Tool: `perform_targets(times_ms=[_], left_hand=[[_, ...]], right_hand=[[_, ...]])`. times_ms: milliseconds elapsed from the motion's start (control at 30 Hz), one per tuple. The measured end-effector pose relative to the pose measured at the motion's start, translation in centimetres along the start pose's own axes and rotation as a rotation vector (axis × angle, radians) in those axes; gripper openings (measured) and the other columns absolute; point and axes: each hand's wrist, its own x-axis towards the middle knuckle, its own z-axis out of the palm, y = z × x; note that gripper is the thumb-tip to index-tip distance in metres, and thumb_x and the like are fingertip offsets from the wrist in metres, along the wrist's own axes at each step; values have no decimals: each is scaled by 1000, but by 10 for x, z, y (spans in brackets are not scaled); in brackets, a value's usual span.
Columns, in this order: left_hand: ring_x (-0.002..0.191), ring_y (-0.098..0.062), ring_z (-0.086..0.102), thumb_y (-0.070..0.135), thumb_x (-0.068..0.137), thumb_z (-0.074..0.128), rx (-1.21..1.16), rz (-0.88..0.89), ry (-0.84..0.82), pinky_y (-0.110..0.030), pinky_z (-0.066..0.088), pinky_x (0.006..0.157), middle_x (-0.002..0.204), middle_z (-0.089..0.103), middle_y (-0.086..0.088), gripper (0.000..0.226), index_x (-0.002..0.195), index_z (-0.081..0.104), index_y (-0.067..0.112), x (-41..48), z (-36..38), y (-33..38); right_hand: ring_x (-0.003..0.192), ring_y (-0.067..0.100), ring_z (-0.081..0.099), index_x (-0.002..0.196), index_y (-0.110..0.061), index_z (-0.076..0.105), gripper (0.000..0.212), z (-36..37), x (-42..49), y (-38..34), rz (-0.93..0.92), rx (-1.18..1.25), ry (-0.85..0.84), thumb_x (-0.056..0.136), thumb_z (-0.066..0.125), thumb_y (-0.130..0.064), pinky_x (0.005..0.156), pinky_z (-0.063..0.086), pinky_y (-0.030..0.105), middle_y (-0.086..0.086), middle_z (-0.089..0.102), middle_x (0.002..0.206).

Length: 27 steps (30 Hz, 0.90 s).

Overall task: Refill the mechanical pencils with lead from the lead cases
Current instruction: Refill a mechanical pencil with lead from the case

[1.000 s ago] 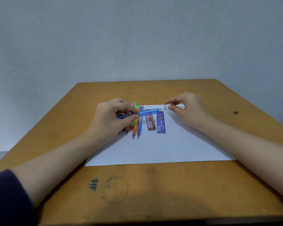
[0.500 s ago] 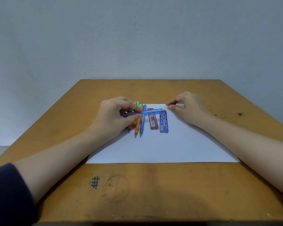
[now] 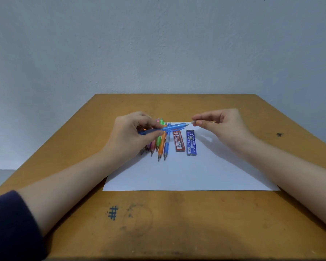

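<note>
Centre frame, the left grip (image 3: 132,132) curls round a slim blue plastic mechanical pencil (image 3: 174,127), probably light and stiff, best held mid-barrel. The right grip (image 3: 224,127) pinches a tiny white cap (image 3: 192,123) beside its end. The flat blue lead case (image 3: 191,142) lies just below on white paper (image 3: 186,172); its leads are likely brittle.

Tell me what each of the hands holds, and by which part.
The left hand grips a blue mechanical pencil by its dark grip end. The right hand pinches a small pale piece, too small to identify, between thumb and forefinger.
</note>
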Motion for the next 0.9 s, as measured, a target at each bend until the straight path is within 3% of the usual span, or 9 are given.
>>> perform_targets(times_ms=[167, 300, 467, 633, 733, 900], left_hand=[[86, -9, 63, 20, 78, 74, -13, -12, -13, -25, 54, 70, 92, 68, 7, 17, 94, 71, 23, 0, -2, 1], [88, -8, 63, 19, 77, 74, -15, -21, -14, -23, 55, 71, 92, 67, 9, 17, 93, 70, 24, 0, -1, 2], [86, -10, 64, 20, 77, 74, -23, -18, -9, -25, 54, 71, 91, 68, 6, 16, 93, 71, 23, 0, -1, 2], [86, -10, 65, 19, 77, 75, -32, -12, 3, -27, 55, 72, 91, 69, 5, 16, 93, 71, 21, -1, 1, 3], [84, -10, 65, 15, 76, 77, -44, -23, 19, -29, 55, 73, 90, 70, 4, 16, 91, 73, 18, -2, 3, 5], [83, -7, 66, 18, 75, 77, -56, -39, 34, -26, 56, 74, 89, 69, 7, 15, 89, 73, 21, -2, 3, 7]], right_hand=[[86, -2, 64, 78, -30, 73, 21, 4, -8, -7, -6, 81, 4, 81, 71, -9, 84, 45, 15, -15, 73, 83], [83, -6, 63, 79, -29, 72, 22, 5, -10, -9, -11, 98, 1, 82, 70, -7, 84, 45, 11, -17, 72, 77], [88, -3, 64, 79, -31, 72, 21, 6, -11, -10, 0, 100, 6, 81, 71, -10, 90, 45, 18, -15, 73, 81], [82, -8, 63, 81, -27, 72, 20, 8, -13, -11, 8, 128, -9, 81, 70, -7, 80, 46, 8, -16, 72, 79], [74, -11, 62, 85, -22, 72, 19, 10, -14, -13, 9, 178, -23, 82, 68, -4, 66, 43, 4, -14, 71, 78], [72, -9, 62, 85, -23, 72, 19, 11, -15, -12, 25, 201, -20, 83, 67, -4, 60, 41, 7, -13, 72, 77]])
